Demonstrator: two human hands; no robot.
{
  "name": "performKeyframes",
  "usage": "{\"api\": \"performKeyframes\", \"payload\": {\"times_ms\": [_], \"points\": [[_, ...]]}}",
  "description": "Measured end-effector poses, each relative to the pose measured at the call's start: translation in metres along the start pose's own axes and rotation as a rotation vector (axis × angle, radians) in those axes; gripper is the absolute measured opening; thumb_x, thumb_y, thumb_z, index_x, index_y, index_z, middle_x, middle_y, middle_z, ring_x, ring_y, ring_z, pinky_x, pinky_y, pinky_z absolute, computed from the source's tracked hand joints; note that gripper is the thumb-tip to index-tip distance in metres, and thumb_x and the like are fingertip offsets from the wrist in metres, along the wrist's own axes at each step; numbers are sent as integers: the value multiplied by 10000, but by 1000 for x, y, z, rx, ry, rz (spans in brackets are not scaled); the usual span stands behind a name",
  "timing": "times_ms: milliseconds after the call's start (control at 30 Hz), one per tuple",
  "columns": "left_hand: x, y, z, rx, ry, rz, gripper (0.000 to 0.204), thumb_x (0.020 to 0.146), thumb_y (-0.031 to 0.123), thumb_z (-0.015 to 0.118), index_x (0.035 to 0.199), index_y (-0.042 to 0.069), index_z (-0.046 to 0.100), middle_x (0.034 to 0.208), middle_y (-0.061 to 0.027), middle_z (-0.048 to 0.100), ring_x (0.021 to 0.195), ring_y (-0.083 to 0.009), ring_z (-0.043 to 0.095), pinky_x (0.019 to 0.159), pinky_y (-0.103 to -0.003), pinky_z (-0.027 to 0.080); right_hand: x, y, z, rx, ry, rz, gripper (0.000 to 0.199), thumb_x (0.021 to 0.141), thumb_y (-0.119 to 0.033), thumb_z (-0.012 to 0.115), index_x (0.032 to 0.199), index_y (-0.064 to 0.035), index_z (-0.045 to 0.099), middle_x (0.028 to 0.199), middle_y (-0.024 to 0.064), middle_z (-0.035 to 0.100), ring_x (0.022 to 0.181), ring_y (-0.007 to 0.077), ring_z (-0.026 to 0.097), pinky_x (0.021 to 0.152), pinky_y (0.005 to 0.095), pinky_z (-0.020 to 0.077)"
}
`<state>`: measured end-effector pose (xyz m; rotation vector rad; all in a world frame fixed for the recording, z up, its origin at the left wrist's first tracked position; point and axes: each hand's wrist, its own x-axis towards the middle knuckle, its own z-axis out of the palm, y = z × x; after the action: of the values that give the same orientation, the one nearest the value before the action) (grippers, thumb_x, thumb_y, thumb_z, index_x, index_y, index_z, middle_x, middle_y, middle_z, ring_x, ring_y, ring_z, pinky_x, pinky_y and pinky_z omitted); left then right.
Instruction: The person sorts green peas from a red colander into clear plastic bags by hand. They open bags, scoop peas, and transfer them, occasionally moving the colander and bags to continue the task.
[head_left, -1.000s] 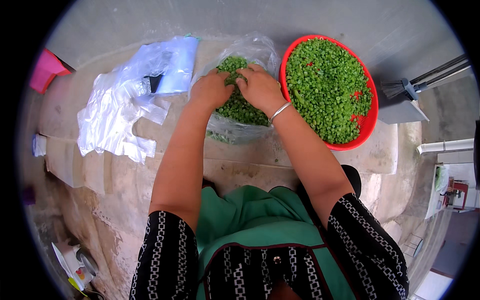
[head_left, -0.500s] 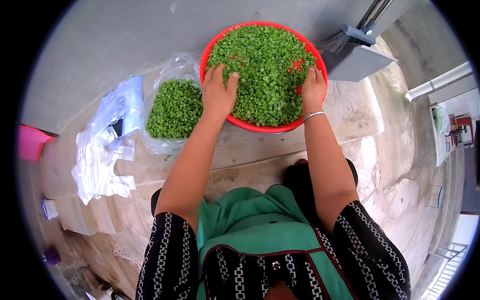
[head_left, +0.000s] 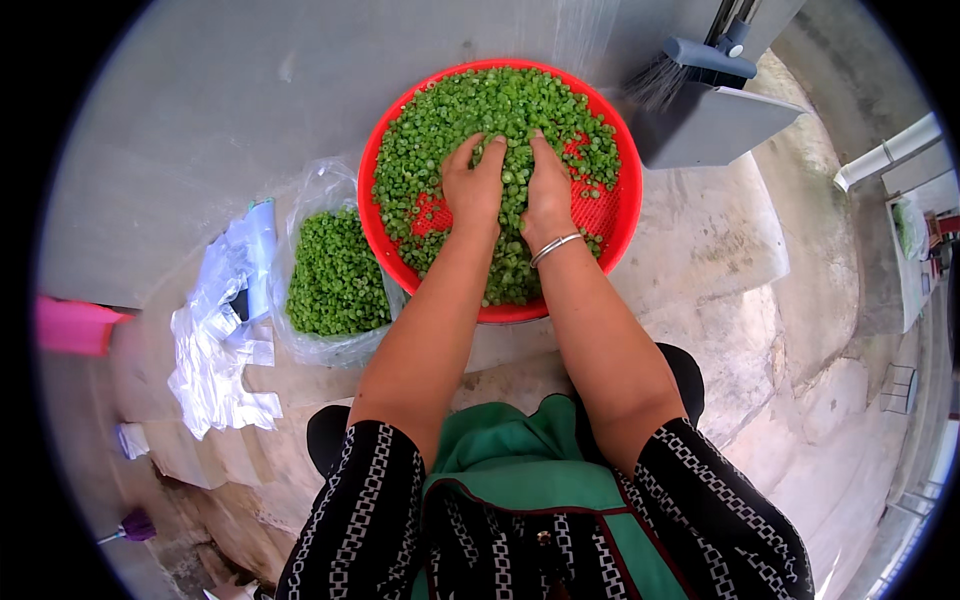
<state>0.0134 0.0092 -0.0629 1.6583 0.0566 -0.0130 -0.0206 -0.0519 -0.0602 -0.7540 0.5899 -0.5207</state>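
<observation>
We see the red basket [head_left: 610,215] around both hands, its chopped greens [head_left: 500,110] heaped under and beyond the fingers. Our left hand [head_left: 472,185] and right hand [head_left: 545,190] lie side by side, fingers spread flat on the greens, gripping nothing. A bag [head_left: 335,275] of greens sits left.

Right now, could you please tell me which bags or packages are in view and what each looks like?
Clear plastic bag: left of the red basket, open, filled with chopped green pieces.
Pile of empty plastic bags: further left on the ledge, flat, crumpled, whitish-clear.
No labels, signs or screens show.
</observation>
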Motion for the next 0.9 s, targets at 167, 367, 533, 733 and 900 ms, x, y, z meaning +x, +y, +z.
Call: {"api": "performKeyframes", "payload": {"times_ms": [167, 367, 533, 733, 900], "points": [[2, 5, 9, -182, -17, -51, 418, 793, 250, 670, 1143, 34, 595, 988, -53, 561, 882, -132, 498, 797, -270, 408, 9, -3, 8, 32, -24, -143, 338, 836, -185, 638, 1087, 35, 587, 1037, 64, 605, 940, 125, 515, 849, 251, 402], [0, 6, -1, -223, -38, -27, 430, 794, 243, 668, 1157, 30, 582, 884, -4, 561, 781, -87, 467, 707, -235, 394, -9, -8, 16, 14, -32, -185, 260, 839, -169, 636, 1012, 23, 613, 949, 21, 604, 862, 91, 505, 776, 233, 416], [1, 29, -30, -294, -11, 45, 404, 779, 199, 679, 1127, 12, 592, 944, -40, 601, 838, -92, 522, 744, -249, 431, -39, -14, 48, 22, -164, -228, 209, 857, -166, 608, 989, -4, 618, 919, 11, 611, 838, 84, 524, 775, 227, 420], [16, 40, -136, -393, 154, 101, 352, 752, 215, 694, 1036, 12, 641, 1134, -142, 553, 1054, -243, 529, 905, -323, 407, -82, 46, 117, 38, -324, -140, 155, 855, -170, 610, 922, -33, 638, 880, -19, 597, 806, 63, 499, 747, 209, 399], [41, -1, -222, -8, 268, 125, 390, 835, 221, 613, 1166, 19, 576, 929, -72, 624, 818, -122, 561, 742, -251, 452, -99, 131, 153, -61, -379, -37, 214, 853, -186, 608, 957, -2, 637, 903, -12, 589, 834, 68, 488, 742, 220, 407]]}}
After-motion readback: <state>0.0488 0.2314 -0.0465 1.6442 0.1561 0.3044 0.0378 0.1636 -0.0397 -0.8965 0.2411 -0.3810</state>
